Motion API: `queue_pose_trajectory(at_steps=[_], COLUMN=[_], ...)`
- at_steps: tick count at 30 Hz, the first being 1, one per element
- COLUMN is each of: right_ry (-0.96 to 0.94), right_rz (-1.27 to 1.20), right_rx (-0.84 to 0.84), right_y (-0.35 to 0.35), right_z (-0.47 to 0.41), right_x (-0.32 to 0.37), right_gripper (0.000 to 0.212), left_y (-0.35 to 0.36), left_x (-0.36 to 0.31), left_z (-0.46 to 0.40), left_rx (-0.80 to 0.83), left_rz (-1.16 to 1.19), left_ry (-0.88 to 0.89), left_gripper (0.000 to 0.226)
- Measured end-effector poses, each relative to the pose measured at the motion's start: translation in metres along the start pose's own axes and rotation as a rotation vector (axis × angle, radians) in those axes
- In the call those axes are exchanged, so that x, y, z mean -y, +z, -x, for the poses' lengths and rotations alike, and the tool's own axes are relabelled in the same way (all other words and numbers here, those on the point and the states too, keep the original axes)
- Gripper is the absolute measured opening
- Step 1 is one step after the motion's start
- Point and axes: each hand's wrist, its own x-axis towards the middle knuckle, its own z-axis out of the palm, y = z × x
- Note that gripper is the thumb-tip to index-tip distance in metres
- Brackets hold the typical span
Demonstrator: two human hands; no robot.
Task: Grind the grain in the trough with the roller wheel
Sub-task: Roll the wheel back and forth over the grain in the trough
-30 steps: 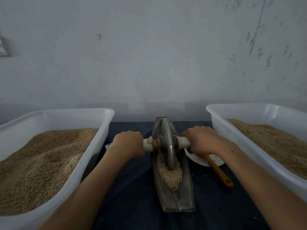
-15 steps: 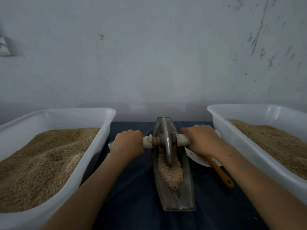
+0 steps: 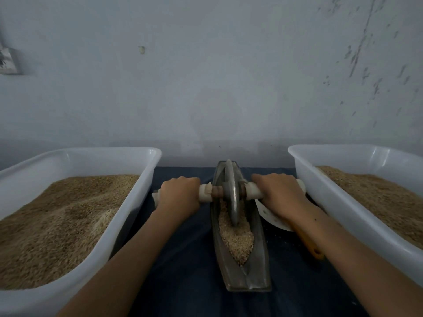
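A boat-shaped metal trough [image 3: 258,266] lies lengthwise on the dark cloth in the middle, with pale grain [image 3: 238,243] heaped in its near half. The metal roller wheel [image 3: 231,193] stands upright in the trough's far half, its lower edge in the grain. A wrapped axle handle runs through the wheel to both sides. My left hand [image 3: 178,195] grips the left end of the handle. My right hand [image 3: 279,193] grips the right end. The handle ends are hidden under my fingers.
A large white tub [image 3: 128,216] of brown grain stands on the left and another white tub [image 3: 320,193] on the right, both close to my forearms. A white plate [image 3: 272,218] and an orange-handled tool [image 3: 309,243] lie between the trough and the right tub. A wall rises right behind.
Both hands have pushed the wheel a little farther away along the trough, toward the wall; the grip on the handle is unchanged.
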Motion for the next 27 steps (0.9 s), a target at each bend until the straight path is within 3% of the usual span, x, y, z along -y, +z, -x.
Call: queue_pose_trajectory(at_steps=[4,9,12,15,22,27], right_ry=[0.001,-0.041,-0.053,-0.039,0.027,0.024], right_rz=[0.019,-0.028,-0.077,-0.084,0.003,-0.021], right_rx=[0.017,0.299,0.432,0.386,0.004,0.086], right_y=[-0.001,-0.02,-0.026,-0.023,0.003,0.0], right_z=[0.0,-0.002,-0.001,-0.001,-0.001,0.0], right_x=[0.0,-0.004,-0.006,-0.006,-0.001,-0.004], right_gripper=[0.013,0.013,0.025,0.018,0.01,0.014], left_y=[0.001,-0.009,-0.012,-0.01,0.001,-0.003], left_x=[0.002,0.004,0.003,0.002,-0.004,-0.005], left_z=[0.0,-0.003,-0.004,-0.003,0.002,0.003], left_rx=[0.032,0.253,0.296,0.238,-0.065,-0.042], left_rz=[0.012,-0.007,-0.026,-0.036,-0.026,-0.075], left_ry=[0.005,0.034,0.045,0.032,-0.022,-0.007], left_gripper=[0.014,0.024,0.028,0.023,0.018,0.016])
